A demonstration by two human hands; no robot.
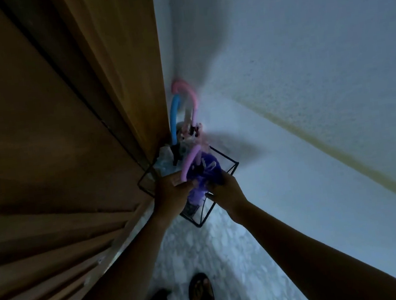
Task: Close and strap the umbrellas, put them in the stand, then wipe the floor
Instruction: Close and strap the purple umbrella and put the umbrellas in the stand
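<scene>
A black wire umbrella stand [229, 168] sits in the corner between the wooden door and the white wall. A blue-handled umbrella [174, 117] and a pink-handled umbrella [191, 95] stand in it. A purple umbrella [207, 171] with a lilac curved handle hangs partly inside the stand. My left hand [172, 191] grips it just below the handle. My right hand [224, 189] holds its purple folded fabric from the right side. The lower end of the purple umbrella is hidden behind my hands.
A brown wooden door [52, 143] fills the left side. The white wall [309, 84] runs along the right. Pale marble floor [217, 248] lies below, with my two sandalled feet [201, 298] near the bottom edge.
</scene>
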